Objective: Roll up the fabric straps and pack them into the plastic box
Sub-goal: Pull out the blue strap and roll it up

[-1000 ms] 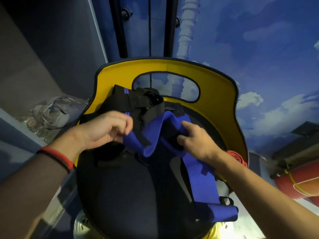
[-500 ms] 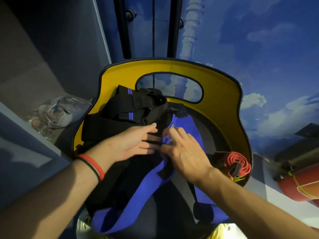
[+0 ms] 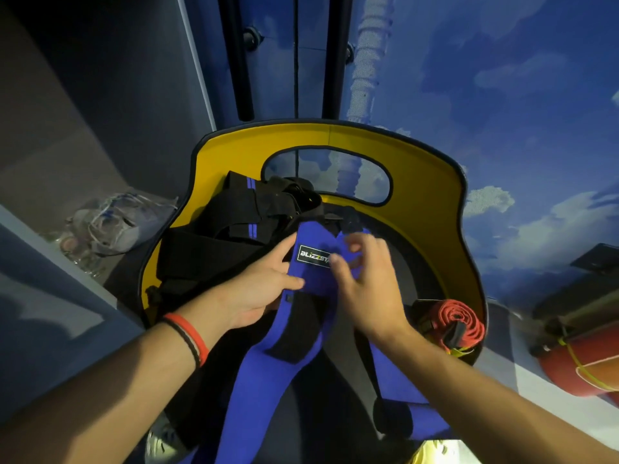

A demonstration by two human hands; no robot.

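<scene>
A wide blue strap (image 3: 303, 316) with a black labelled patch lies across the dark seat of a yellow-backed chair (image 3: 432, 209). My left hand (image 3: 264, 289) holds the strap's upper left edge, thumb on top. My right hand (image 3: 361, 286) is blurred, its fingers curled at the strap's upper right edge beside the label. A heap of black straps with blue stripes (image 3: 234, 229) fills the seat's left back. A rolled red strap (image 3: 454, 323) sits on the seat's right edge. No plastic box is in view.
A clear bag with tangled items (image 3: 114, 222) lies on the floor at the left. A red cylinder (image 3: 582, 366) lies at the right. Two black vertical bars (image 3: 239, 55) run up the blue cloud-painted wall behind the chair.
Both hands have shifted on the blue strap; its folded end with the label now faces up between them. The camera has moved slightly closer.
</scene>
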